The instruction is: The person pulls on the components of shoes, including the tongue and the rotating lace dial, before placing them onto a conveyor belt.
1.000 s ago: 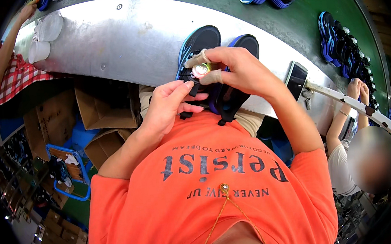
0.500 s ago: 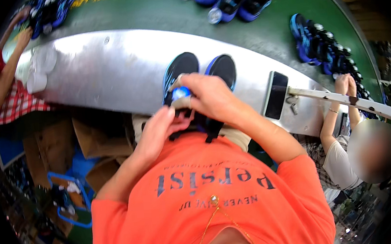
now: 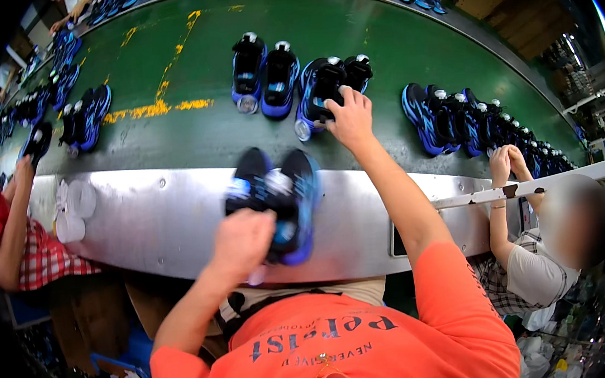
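Note:
A pair of black and blue sneakers [image 3: 300,182] is over the metal ledge in front of me, blurred by motion. My left hand [image 3: 244,241] is closed at the heel end of the left shoe of this pair. Reaching out over the green surface, my right hand [image 3: 352,118] has its thumb and fingers closed at the collar of another sneaker [image 3: 317,90]. That shoe stands with a second one partly behind it. Just left of them is one more pair of sneakers [image 3: 280,83], with pale round pieces at their ends.
The metal ledge [image 3: 153,209] runs along the green work surface [image 3: 190,137]. A white bar [image 3: 532,187] crosses at the right, near a partly covered phone [image 3: 397,242]. White pieces [image 3: 74,209] lie at the left. Co-workers handle shoes on both sides; a row of sneakers [image 3: 469,120] stands right.
My right hand has left the pair near my body and moved forward to a sneaker on the green surface. My left hand stays with the near pair. The view has tilted farther outward.

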Available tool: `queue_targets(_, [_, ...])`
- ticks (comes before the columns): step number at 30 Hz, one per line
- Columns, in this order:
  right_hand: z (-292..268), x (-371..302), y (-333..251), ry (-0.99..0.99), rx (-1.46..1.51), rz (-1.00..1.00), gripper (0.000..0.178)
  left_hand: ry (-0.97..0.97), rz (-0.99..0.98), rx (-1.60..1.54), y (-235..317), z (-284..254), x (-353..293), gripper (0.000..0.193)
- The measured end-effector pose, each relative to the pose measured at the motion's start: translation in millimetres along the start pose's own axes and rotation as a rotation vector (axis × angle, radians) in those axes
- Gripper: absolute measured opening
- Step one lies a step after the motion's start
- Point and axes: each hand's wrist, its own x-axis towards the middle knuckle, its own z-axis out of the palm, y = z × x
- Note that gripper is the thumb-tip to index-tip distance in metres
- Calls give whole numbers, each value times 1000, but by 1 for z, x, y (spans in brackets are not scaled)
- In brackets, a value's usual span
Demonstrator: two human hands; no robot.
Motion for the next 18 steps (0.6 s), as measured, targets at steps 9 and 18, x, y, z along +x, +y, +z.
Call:
queue_targets(9, [-52, 67, -27, -145, 297, -31, 44, 48, -532, 228, -258, -51, 59, 30])
queue_targets(18, [34, 61, -84, -59, 947, 115, 31, 153, -159, 13, -195, 38, 183, 28])
